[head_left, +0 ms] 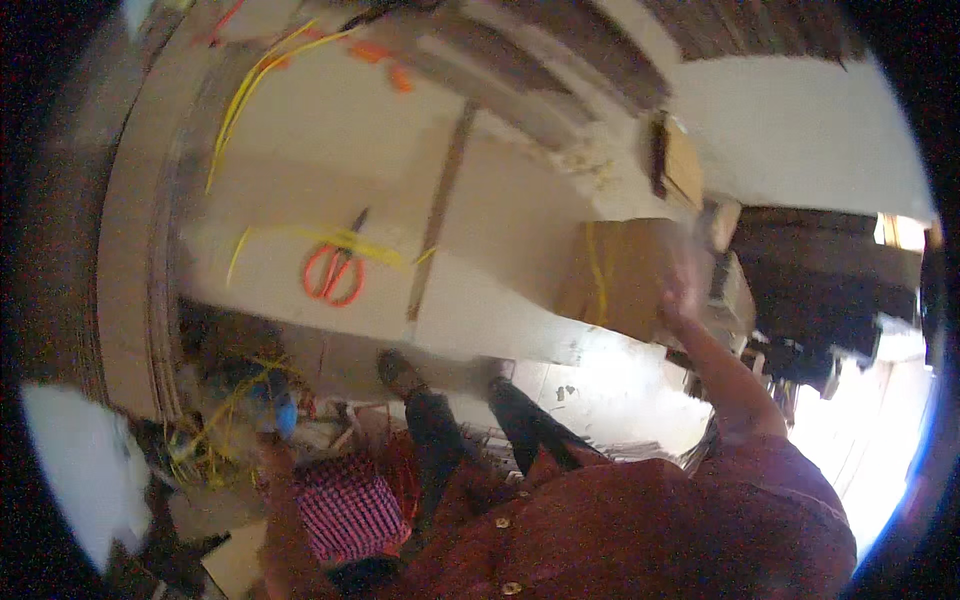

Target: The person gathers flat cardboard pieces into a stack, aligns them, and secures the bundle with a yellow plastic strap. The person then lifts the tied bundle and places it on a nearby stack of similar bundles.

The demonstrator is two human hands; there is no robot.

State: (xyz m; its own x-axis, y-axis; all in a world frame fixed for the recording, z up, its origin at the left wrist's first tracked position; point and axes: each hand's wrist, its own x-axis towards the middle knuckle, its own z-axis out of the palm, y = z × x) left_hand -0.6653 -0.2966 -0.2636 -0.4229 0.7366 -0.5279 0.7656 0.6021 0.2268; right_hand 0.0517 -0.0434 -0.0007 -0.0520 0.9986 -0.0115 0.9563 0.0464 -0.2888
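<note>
my right hand (688, 285) is stretched out to the right edge of the box (620, 275), a brown cardboard carton standing at the far right of the low work surface, bound with a yellow strap (597, 265) that runs up its face. the hand is blurred, so i cannot tell whether the fingers are spread flat against the side or curled round the corner; it does look to be touching the card. my left hand (275, 425) hangs low on the other side, near a tangle of loose yellow strapping (205, 440) and a blue thing i can't make out; whether it grips anything i cannot tell.

i judge the box stiff along its edges but soft in the middle of its panels, so pressing there would dent it. it looks bulky and may be heavy if packed. i'd take it at the corners or under the bottom edge, not by the strap, which is thin, slick and could cut in or slide. orange scissors (333, 272) lie on the flat cardboard sheet (300, 170), well apart from the box.
</note>
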